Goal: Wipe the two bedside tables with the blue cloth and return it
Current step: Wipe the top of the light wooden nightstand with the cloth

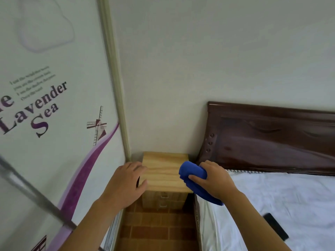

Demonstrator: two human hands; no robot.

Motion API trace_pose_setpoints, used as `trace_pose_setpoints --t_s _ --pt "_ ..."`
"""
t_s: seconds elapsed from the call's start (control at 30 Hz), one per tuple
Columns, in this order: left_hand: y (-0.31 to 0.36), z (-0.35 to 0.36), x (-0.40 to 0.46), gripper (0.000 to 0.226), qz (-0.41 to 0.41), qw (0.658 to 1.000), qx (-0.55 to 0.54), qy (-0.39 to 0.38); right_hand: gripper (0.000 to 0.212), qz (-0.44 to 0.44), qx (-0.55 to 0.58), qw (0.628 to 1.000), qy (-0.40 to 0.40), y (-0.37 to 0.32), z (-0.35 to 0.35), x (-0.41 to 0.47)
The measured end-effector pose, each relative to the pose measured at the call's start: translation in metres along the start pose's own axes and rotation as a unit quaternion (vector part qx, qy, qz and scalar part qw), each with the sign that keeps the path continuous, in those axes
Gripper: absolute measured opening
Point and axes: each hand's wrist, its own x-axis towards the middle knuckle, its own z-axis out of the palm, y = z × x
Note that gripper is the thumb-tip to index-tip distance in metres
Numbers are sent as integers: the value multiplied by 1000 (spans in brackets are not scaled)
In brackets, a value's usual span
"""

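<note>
light pine bedside table with two drawers (pixel 163 171): stands on brown tiled floor (pixel 159 230), in wall corner | white-sheeted bed (pixel 282 201): just right; flat black object (pixel 275 226) on sheet

two bare forearms, no sleeves visible

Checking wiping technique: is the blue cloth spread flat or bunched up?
Bunched up. The right hand grips the blue cloth as a thick wad, one end hanging below the wrist.

Big purple letters are spelling "Lavender Sea" on the wardrobe door (pixel 54 87), left of the bedside table (pixel 164 171); smaller lines above are blurring out.
</note>
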Motion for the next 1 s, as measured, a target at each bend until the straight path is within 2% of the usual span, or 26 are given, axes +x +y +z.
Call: trace_pose_setpoints --t_s 0.37,0.53,0.67,1.0 --pt "-15 48 130 55 -46 997 43 -35 40 -34 51 997 -38 83 39 149" --pt "-25 72 178 51 -64 995 56 -61 43 -44 56 995 -77 114 73 211" --pt "-49 104 205 51 -79 992 46 -89 44 -41 67 990 -117 125 117 245" --pt "-139 221 273 55 -52 989 46 -131 43 8 80 986 -146 144 252 316"
